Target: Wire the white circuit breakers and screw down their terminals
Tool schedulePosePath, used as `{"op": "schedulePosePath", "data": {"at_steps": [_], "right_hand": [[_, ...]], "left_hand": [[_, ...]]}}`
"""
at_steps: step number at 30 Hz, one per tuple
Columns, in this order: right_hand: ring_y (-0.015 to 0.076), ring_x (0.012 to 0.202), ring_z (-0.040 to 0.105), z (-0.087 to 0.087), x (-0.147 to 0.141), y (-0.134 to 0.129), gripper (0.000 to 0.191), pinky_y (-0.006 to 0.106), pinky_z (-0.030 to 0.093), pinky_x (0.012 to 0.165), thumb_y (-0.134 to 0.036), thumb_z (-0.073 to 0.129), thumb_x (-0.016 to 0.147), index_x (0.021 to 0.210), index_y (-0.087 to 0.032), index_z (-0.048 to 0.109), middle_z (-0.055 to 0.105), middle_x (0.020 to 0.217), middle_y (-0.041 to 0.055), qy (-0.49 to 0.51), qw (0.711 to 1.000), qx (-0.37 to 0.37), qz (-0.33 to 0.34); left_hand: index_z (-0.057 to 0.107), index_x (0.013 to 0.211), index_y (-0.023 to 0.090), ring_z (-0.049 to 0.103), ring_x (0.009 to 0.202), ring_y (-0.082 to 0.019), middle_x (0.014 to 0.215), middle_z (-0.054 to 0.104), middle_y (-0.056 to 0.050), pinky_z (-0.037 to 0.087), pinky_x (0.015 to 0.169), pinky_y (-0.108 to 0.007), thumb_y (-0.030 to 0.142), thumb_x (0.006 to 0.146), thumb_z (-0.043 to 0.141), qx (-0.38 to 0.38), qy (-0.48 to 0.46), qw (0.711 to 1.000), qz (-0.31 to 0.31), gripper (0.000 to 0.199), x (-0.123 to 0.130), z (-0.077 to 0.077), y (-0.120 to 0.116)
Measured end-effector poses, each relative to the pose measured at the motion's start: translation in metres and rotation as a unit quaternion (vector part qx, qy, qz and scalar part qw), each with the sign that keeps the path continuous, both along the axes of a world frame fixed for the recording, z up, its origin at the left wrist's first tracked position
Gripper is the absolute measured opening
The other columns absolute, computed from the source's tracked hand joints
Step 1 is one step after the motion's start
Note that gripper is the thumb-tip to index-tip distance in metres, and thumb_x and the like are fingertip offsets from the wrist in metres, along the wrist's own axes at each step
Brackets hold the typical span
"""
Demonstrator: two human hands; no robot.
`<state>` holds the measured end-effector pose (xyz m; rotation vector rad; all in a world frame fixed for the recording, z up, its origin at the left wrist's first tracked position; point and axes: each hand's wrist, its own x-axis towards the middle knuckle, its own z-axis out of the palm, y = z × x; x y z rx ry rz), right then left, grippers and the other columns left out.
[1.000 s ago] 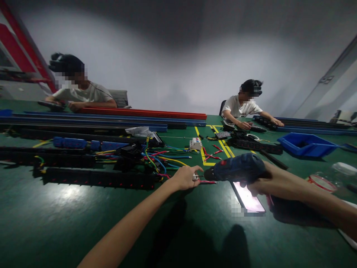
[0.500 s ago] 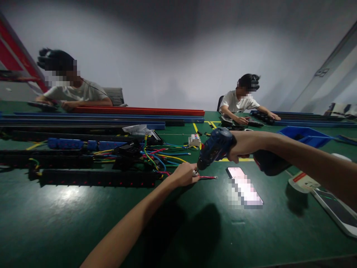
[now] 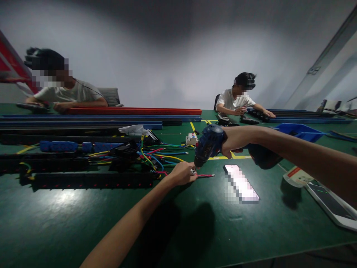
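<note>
Left of the phone (image 3: 247,182), the right grip (image 3: 235,139) clamps a likely heavy, rigid drill (image 3: 209,143) (best held by its handle), and the left grip (image 3: 181,174) pinches a small white part (image 3: 193,172), probably light.

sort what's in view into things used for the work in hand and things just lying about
Seemingly in use:
- power drill, in the right hand
- small white part, in the left hand
- red wire, beside the left hand

Seemingly just lying about:
- lit phone
- blue bin
- orange rail
- white-framed device
</note>
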<state>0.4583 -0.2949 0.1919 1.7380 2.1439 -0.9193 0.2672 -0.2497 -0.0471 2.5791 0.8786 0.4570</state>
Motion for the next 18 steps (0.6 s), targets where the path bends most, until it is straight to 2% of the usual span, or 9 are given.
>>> {"op": "schedulePosePath", "data": {"at_steps": [6, 12, 18], "right_hand": [[0.0087, 0.044, 0.048, -0.0003, 0.0014, -0.0020, 0.016, 0.019, 0.032, 0.039, -0.014, 0.061, 0.055, 0.071, -0.011, 0.059, 0.054, 0.057, -0.0010, -0.014, 1.000, 0.006, -0.001], [0.0085, 0.043, 0.048, 0.0039, -0.0017, -0.0045, 0.010, 0.018, 0.033, 0.038, -0.014, 0.063, 0.055, 0.059, -0.011, 0.054, 0.053, 0.053, -0.0006, -0.019, 1.000, -0.001, -0.020], [0.0082, 0.043, 0.048, 0.0072, -0.0036, -0.0049, 0.014, 0.018, 0.033, 0.037, -0.014, 0.066, 0.055, 0.061, -0.010, 0.054, 0.053, 0.055, -0.0011, -0.017, 1.000, 0.000, -0.025]], "left_hand": [[0.067, 0.113, 0.026, 0.071, 0.087, -0.025, 0.092, 0.075, -0.005, 0.047, 0.072, -0.027, 0.035, 0.080, 0.067, 0.000, 0.002, 1.000, 0.002, 0.034, 0.0007, 0.0012, -0.0009], [0.065, 0.112, 0.022, 0.070, 0.082, -0.024, 0.087, 0.074, -0.006, 0.047, 0.071, -0.026, 0.033, 0.081, 0.065, -0.010, 0.009, 1.000, 0.002, 0.032, 0.0013, 0.0021, -0.0010], [0.064, 0.114, 0.024, 0.071, 0.085, -0.024, 0.089, 0.074, -0.006, 0.048, 0.074, -0.026, 0.032, 0.080, 0.067, -0.012, 0.005, 1.000, -0.001, 0.035, 0.0004, 0.0059, -0.0029]]}}
